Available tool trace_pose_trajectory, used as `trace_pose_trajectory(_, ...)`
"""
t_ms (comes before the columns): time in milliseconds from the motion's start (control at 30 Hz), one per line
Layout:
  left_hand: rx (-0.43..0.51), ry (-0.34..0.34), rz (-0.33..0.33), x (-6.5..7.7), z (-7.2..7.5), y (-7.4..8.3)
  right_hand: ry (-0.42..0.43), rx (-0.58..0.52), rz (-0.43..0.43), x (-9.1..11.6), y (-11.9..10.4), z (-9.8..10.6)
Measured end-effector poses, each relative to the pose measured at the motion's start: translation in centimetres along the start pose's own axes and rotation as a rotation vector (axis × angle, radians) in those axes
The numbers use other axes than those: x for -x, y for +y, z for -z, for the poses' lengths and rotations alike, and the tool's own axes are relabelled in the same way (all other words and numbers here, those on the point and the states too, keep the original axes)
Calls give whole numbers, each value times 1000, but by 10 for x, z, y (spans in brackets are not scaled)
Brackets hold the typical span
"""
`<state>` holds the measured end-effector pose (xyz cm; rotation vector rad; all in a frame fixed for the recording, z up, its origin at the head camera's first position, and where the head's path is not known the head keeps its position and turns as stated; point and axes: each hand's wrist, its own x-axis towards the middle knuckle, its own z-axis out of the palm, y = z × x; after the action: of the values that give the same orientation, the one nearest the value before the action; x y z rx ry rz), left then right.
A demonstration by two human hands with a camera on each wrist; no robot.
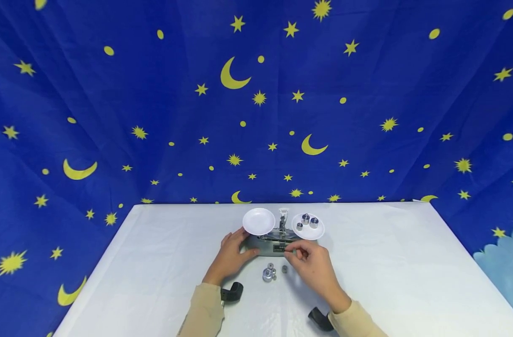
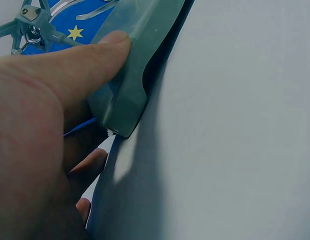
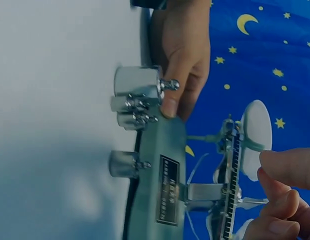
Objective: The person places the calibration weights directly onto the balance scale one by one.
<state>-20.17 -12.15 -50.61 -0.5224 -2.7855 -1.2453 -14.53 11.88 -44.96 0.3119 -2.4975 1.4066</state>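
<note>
A green-grey pan balance [image 1: 265,250] stands on the table, its white left pan [image 1: 259,222] holding nothing. Three metal weights [image 1: 305,219] sit on the right pan [image 1: 309,234]. My left hand [image 1: 231,255] grips the left end of the base, thumb [image 2: 112,52] on the front face and other fingers partly hidden behind. My right hand [image 1: 314,267] is in front of the balance, fingers curled and thumb and forefinger close together. In the right wrist view its fingertips [image 3: 275,162] are near the graduated beam [image 3: 232,182], with a gap, and no object shows between them.
In front of the base stands a cluster of several weights, the largest [image 1: 267,274] knobbed, with a single weight [image 1: 284,269] to its right. The white-covered table [image 1: 387,262] meets a blue star-patterned curtain [image 1: 366,93] behind. Dark devices [image 1: 319,319] are at both wrists.
</note>
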Motion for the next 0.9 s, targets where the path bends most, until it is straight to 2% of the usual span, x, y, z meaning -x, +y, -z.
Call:
trace_pose_trajectory(267, -2, 1, -1, 0, -2, -2, -89, -37, -123, 2, 8, -6)
trace_pose_trajectory(533, -2, -4, 10, -1, -1, -2, -135, -85, -230, -1, 25, -11)
trace_pose_trajectory(900, 1, -2, -3, -1, 0, -1, -172, -164, -369, -1, 34, -14)
